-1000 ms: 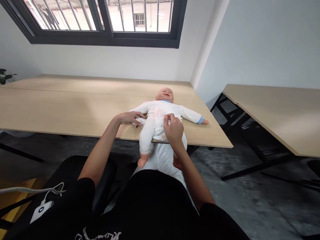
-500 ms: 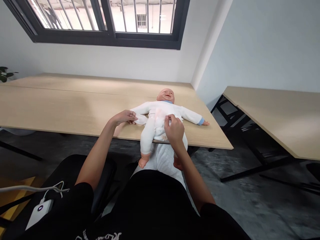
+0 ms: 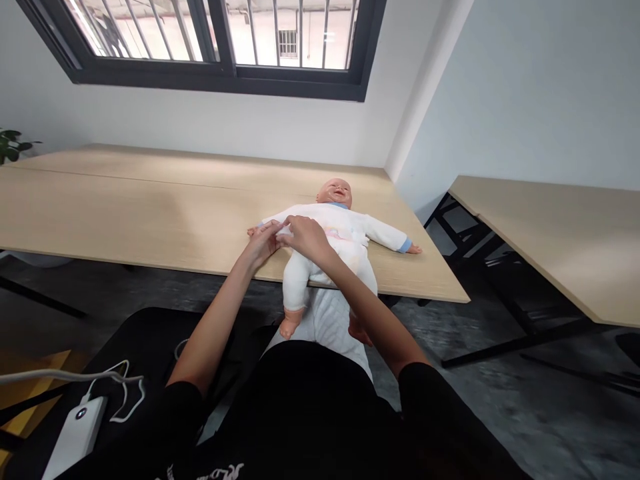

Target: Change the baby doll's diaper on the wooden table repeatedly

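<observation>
A baby doll (image 3: 336,193) lies on its back at the front of the wooden table, its legs hanging over the edge. It wears a white garment (image 3: 345,220) with blue collar and cuffs and a pale printed front. My left hand (image 3: 265,241) is beside the doll's waist, on the left of the view, its fingers closed on a bit of the white cloth. Right against it, my right hand (image 3: 307,237) reaches across the doll's body and pinches the same cloth. Its fingertips are partly hidden, and the hand covers part of the doll's middle.
The long wooden table (image 3: 125,207) runs off to the left below a barred window (image 3: 215,73). Another table (image 3: 550,227) stands at the right across a gap. A black chair (image 3: 145,333) holds a white power bank (image 3: 75,437) with cables at lower left.
My right hand has moved left from the doll's waist to meet my left hand. My left hand has shifted slightly right, bringing the cloth flap in against the doll's side.
</observation>
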### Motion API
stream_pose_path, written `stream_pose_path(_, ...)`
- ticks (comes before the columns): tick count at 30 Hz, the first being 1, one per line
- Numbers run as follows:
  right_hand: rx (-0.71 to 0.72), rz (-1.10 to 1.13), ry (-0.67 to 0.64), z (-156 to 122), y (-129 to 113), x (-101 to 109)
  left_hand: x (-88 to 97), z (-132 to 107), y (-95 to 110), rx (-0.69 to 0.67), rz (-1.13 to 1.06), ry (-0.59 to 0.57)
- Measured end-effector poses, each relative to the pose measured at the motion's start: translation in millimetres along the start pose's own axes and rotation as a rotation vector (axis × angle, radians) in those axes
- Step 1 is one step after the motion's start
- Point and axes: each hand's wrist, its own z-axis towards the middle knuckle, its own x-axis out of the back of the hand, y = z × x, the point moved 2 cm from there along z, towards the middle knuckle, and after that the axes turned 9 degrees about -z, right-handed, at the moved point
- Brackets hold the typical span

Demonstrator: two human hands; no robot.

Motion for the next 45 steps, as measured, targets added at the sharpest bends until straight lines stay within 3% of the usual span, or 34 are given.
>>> stream_pose_path(6,-0.066,-0.038,0.024,-4,0,-6,-1.1,-3,0,0.01,-0.005,0.009)
stream_pose_path(17,-0.052,0.045,-0.058,-1,1,-13,10.3,2,-4,-0.033,-0.038,-0.002)
stream_pose_path(27,-0.119,0.264,0.059,-1,5,-17,8.3,0,-3,-0.014,-0.048,0.037)
stream_pose_path(35,-0.173,0.386,0.09,-1,6,-16,8.1,-1,-3,-0.031,-0.031,-0.002)
stream_pose_path(45,-0.233,0.285,0.144,-2,8,-20,0.2,-5,-4,-0.026,0.153,0.002)
